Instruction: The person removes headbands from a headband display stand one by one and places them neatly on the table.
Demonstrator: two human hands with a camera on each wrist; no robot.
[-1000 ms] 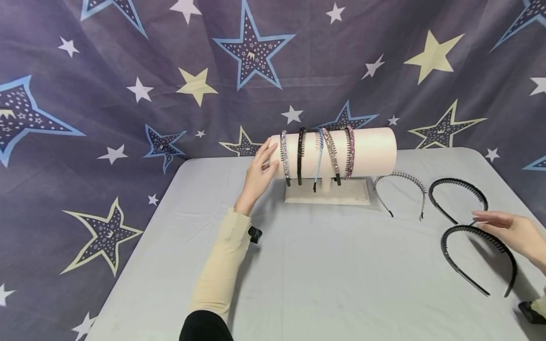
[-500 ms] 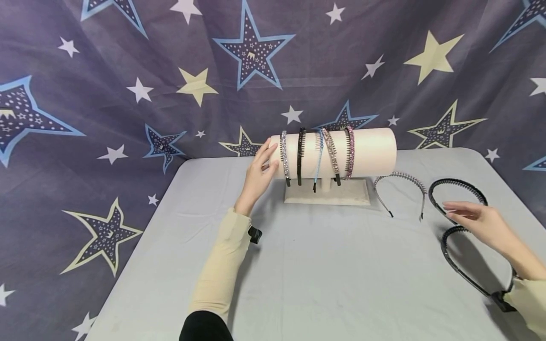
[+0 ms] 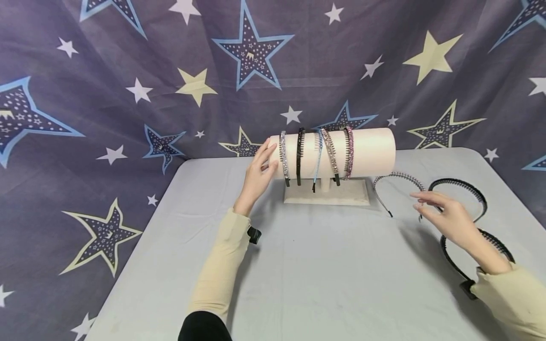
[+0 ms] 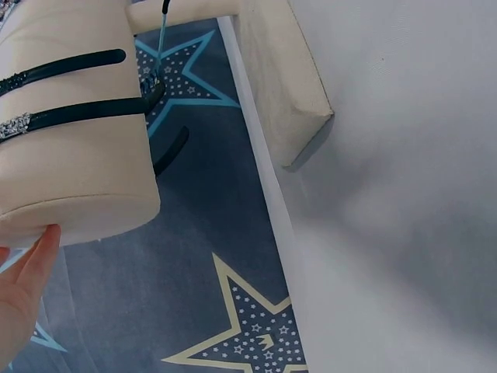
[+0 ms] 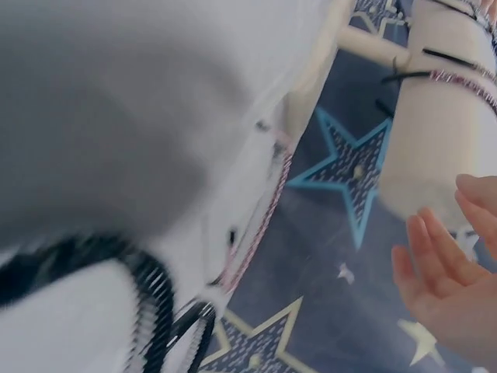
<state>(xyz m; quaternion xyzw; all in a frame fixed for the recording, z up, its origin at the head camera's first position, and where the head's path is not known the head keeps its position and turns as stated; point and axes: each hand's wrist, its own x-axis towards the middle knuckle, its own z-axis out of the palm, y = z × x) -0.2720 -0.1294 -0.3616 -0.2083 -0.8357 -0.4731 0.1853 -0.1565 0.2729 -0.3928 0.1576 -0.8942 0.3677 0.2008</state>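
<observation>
My left hand (image 3: 256,177) rests with extended fingers against the left end of a cream padded headband stand (image 3: 375,151). Several headbands hang on its roll: a silver sparkly one (image 3: 283,158), a black one (image 3: 300,158), a thin blue one (image 3: 319,156), a second silver one (image 3: 330,151) and a pink sparkly one (image 3: 350,154). Above the table at the right, my right hand (image 3: 448,218) holds nothing, its fingers loosely bent. In the head view its fingertips overlap a beaded headband (image 3: 403,175) lying on the table. The right wrist view shows the fingers apart from one another.
Two black toothed headbands lie on the table's right side, one farther back (image 3: 465,182) and one nearer (image 3: 445,248), partly hidden under the right forearm. A pale cloth covers the table (image 3: 324,274). Behind it hangs a star-patterned curtain (image 3: 324,71).
My right hand has moved left from over the black headbands to beside the beaded one, its fingers empty throughout. The left hand and the stand stay in place.
</observation>
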